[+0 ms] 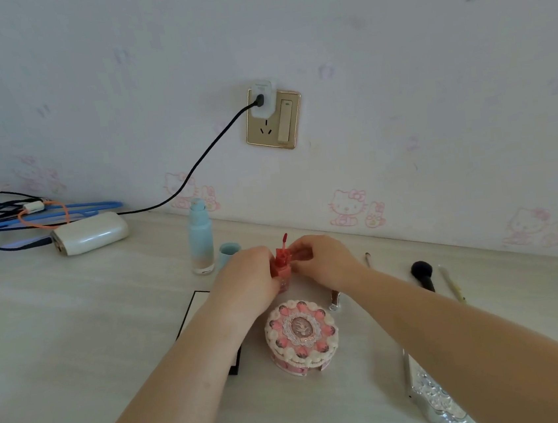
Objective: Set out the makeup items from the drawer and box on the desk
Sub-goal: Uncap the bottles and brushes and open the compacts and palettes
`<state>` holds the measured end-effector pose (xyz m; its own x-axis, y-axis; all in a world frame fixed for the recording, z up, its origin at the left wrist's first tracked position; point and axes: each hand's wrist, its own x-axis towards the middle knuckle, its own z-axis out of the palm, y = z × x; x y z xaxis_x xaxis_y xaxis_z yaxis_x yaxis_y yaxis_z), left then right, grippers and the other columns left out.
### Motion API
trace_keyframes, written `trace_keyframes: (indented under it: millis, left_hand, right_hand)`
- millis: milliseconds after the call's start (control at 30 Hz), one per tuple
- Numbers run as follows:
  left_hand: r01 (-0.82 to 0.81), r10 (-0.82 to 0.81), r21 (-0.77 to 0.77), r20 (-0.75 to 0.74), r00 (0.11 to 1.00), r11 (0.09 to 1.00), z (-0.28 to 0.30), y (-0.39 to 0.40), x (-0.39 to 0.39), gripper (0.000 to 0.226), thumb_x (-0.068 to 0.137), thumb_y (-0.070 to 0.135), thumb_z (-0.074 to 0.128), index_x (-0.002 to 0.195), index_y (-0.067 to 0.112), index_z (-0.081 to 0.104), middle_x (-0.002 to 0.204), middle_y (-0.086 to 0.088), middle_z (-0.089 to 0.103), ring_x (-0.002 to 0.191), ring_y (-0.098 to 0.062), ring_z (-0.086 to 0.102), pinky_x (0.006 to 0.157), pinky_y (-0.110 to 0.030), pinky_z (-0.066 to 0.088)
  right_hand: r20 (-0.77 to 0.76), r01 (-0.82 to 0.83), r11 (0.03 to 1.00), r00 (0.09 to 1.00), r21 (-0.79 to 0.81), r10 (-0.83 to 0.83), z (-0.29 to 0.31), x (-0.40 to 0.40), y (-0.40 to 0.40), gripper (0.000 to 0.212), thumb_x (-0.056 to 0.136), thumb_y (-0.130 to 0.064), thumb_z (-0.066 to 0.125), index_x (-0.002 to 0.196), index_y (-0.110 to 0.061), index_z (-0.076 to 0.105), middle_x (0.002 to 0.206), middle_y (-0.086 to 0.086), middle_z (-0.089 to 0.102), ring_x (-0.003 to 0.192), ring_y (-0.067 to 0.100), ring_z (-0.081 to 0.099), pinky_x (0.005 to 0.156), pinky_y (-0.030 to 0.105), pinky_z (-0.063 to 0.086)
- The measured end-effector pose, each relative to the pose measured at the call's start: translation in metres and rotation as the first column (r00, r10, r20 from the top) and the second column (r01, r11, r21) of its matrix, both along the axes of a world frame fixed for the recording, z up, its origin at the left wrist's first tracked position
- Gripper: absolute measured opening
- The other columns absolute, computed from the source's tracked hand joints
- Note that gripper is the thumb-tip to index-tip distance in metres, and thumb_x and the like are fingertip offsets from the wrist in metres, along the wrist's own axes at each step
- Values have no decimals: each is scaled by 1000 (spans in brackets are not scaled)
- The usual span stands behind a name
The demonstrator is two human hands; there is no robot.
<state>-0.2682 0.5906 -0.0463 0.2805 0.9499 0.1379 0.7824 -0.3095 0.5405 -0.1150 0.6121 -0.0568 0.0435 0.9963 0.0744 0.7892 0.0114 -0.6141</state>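
My left hand (250, 276) grips a small red lip gloss tube (282, 268) at the middle of the desk. My right hand (324, 258) pinches its cap, whose red applicator wand (284, 238) sticks up above the tube. In front of them stands a round pink cake-shaped box (301, 336). A tall blue foundation bottle (200, 240) stands to the left, its blue cap (228, 252) beside it. A flat white case with a black edge (195, 309) lies partly under my left forearm.
A black makeup brush (422, 275) and thin brushes (452, 282) lie on the right. A silver embossed case (435, 398) lies near my right forearm. A white power bank (90, 233) and tangled cables (13, 215) sit far left. A wall socket (273, 119) holds a charger.
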Motion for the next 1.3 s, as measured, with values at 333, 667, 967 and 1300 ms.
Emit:
trace_keyframes:
  millis: [333, 667, 967, 1300]
  left_hand:
    - [-35, 36, -59, 3, 999, 998, 2, 5, -4, 58, 78, 33, 70, 129, 14, 49, 124, -4, 59, 106, -19, 60, 91, -36, 50]
    - [123, -131, 135, 54, 990, 983, 38, -32, 23, 22, 84, 34, 64, 102, 23, 57, 98, 8, 62, 87, -13, 61, 84, -33, 49]
    - [253, -211, 49, -412, 887, 966, -5, -15, 87, 30, 88, 30, 56, 110, 11, 59, 110, -9, 60, 100, -26, 61, 76, -30, 44]
    - [209, -134, 149, -402, 906, 967, 1, -12, 92, 19, 89, 24, 54, 103, 20, 66, 96, -2, 61, 91, -23, 63, 66, -28, 42]
  right_hand:
    - [-125, 3, 1000, 992, -5, -3, 20, 23, -11, 45, 86, -30, 65, 128, -20, 52, 121, -5, 58, 117, 10, 51, 105, 31, 38]
    - [423, -91, 996, 902, -15, 89, 30, 72, -40, 42, 94, -9, 44, 130, -28, 53, 143, -4, 46, 135, 16, 37, 110, 27, 26]
    - [701, -238, 971, 688, -31, 191, 9, 66, -36, 30, 88, -14, 51, 116, -20, 60, 123, 3, 59, 118, 25, 51, 93, 33, 39]
    - [653, -292, 944, 747, 154, 124, 22, 92, -57, 24, 90, -33, 56, 111, -21, 60, 109, 0, 64, 110, 20, 54, 110, 36, 24]
